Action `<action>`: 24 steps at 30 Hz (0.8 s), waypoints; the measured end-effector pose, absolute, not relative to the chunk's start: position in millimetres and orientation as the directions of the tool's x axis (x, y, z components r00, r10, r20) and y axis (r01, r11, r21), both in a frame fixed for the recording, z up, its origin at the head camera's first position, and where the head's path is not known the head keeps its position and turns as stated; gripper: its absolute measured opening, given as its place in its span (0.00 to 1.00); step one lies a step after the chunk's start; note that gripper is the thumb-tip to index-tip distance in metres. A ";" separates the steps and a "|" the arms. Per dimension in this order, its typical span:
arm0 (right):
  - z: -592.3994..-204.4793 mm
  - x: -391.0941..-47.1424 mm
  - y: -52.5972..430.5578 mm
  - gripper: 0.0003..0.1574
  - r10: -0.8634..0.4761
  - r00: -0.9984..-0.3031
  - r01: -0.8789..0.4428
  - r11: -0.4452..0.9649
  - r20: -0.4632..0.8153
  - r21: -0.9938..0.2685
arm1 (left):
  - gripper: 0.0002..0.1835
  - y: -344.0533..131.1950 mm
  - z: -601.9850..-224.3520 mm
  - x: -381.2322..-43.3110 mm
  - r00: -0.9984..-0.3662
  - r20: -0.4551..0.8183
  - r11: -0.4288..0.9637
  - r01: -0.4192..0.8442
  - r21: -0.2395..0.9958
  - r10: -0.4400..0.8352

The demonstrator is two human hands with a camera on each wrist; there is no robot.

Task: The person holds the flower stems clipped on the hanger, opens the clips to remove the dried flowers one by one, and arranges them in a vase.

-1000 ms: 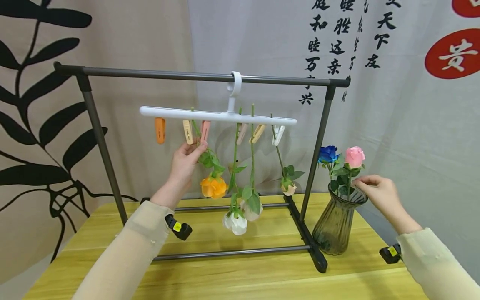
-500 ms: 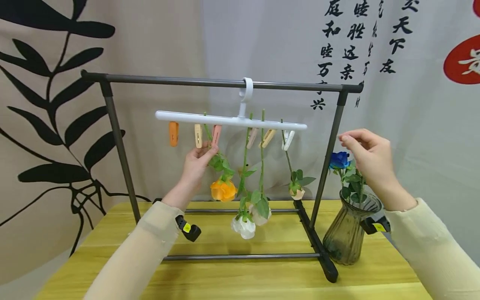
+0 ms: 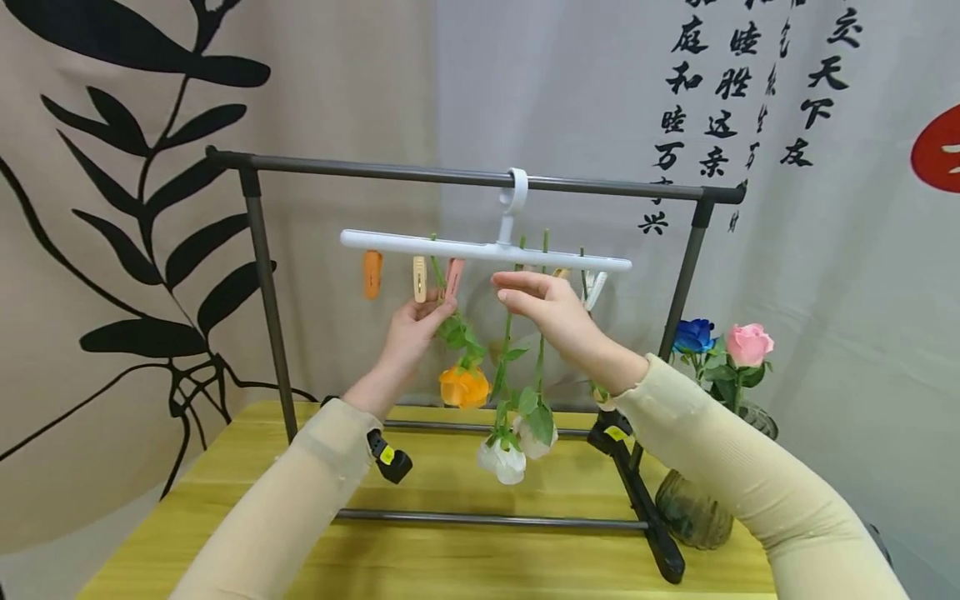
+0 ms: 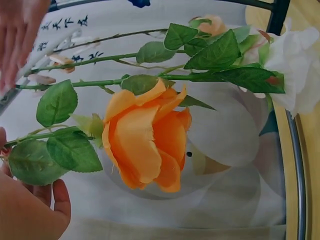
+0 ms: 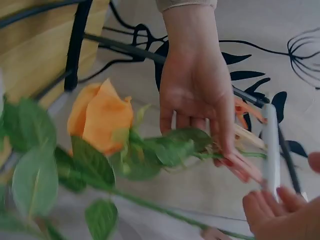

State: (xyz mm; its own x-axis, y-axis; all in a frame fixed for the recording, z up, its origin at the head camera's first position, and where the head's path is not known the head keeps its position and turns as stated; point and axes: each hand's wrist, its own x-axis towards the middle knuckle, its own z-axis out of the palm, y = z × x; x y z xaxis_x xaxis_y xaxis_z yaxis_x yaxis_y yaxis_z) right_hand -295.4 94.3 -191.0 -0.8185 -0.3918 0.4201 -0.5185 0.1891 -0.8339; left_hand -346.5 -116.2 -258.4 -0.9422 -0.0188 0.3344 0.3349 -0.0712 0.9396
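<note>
My left hand pinches the lower end of the pink clothespin, one of several clips under a white hanger. Beside those fingers runs the stem of an orange rose, which hangs head down, its bloom large in the left wrist view. To the right, my right hand is raised just below the hanger bar with fingers extended and nothing held. It covers some clips and stems in the head view. White roses hang head down below it.
The hanger hooks over the top bar of a dark metal rack on a wooden table. At the right, a ribbed glass vase holds a blue rose and a pink rose, partly behind my right sleeve.
My right hand has left the vase's rim, risen, and crossed left to the hanger. My left hand keeps its place at the pink clothespin. The head view has shifted left.
</note>
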 end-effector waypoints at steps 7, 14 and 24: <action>-201.4 -329.8 55.6 0.36 -0.393 -0.874 -0.275 -0.088 0.287 -0.957 | 0.24 -115.2 -257.8 -344.9 -0.942 0.335 -0.063 0.333 0.941 0.023; -205.2 -363.9 35.1 0.18 -0.382 -0.834 -0.250 -0.382 0.399 -0.890 | 0.24 -112.4 -258.0 -343.2 -0.943 0.329 -0.039 0.328 0.944 0.042; -202.4 -372.9 28.9 0.10 -0.354 -0.847 -0.248 -0.397 0.396 -0.884 | 0.30 -103.6 -264.5 -344.5 -0.948 0.319 -0.049 0.317 0.947 0.025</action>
State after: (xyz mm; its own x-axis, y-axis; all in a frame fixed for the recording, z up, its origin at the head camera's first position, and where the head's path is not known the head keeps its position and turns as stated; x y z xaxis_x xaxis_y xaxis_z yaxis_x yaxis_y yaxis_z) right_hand -372.9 28.9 -202.4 -0.8473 -0.3535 0.3964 -0.2478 -0.3970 -0.8837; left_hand -344.5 -103.6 -264.5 -0.9475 0.0252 0.3187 0.3172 -0.0487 0.9471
